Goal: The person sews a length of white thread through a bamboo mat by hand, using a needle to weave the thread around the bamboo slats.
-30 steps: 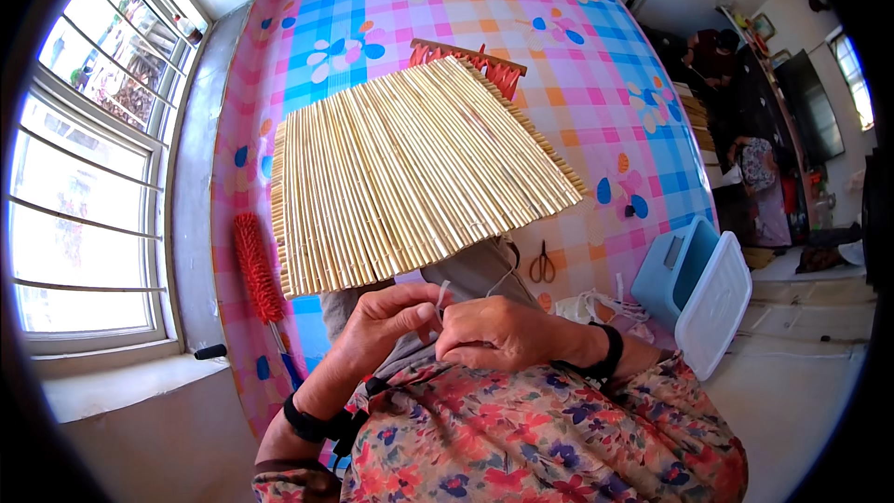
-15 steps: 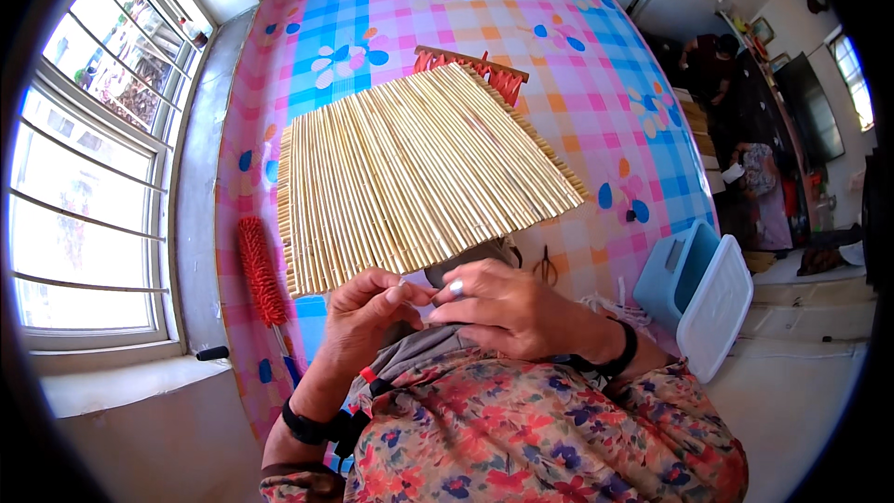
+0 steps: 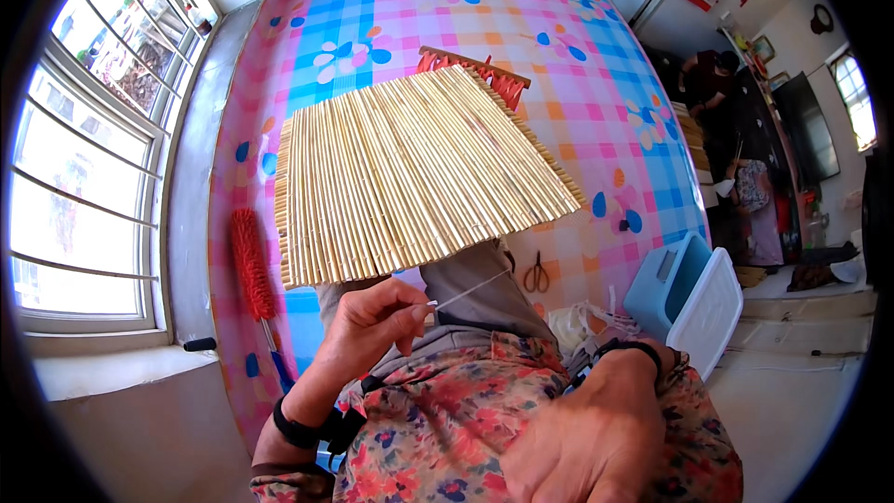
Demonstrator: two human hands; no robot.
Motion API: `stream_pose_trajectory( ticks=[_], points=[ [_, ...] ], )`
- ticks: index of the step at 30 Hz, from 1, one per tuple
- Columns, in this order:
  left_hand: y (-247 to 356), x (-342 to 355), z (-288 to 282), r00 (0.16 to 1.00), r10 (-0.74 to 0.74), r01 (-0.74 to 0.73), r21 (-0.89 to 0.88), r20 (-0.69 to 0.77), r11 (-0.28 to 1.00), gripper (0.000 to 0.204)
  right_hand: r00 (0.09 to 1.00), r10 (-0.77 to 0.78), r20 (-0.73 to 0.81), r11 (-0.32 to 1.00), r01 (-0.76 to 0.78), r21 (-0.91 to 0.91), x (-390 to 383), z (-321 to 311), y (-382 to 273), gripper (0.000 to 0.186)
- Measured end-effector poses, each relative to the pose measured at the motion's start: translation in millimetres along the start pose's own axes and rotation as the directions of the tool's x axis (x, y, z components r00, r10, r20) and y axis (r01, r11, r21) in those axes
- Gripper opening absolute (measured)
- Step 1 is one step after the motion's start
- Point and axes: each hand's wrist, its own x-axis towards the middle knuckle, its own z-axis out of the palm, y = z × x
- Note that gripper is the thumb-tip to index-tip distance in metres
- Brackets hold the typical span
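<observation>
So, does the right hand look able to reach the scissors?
Probably yes: the scissors lie uncovered on the checked sheet beside the trouser leg, though the right hand would need to move forward first.

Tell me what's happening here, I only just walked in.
A person in a floral top is pinching a thin white string between the fingertips of the left hand. The right hand is away from the string, low in front of the top; whether it holds anything can't be made out. A mat of thin sticks lies just in front of the person, partly covering the legs. Scissors lie on the checked sheet to the right.
</observation>
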Motion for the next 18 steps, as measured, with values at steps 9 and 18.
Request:
stream_pose_trajectory(
  ticks=[9, 18],
  points=[
    [-1, 6, 9, 0.993, -0.067, 0.088, 0.246, -0.095, 0.965, 0.011, 0.901, 0.251, -0.353, 0.041, -0.374, -0.926, -57, -63, 46, 0.029],
    [-6, 7, 7, 0.989, 0.006, 0.04, 0.306, -0.149, 0.951, 0.009, 0.852, 0.291, -0.435, -0.039, -0.443, -0.895, -57, -62, 49, 0.034]
  ],
)
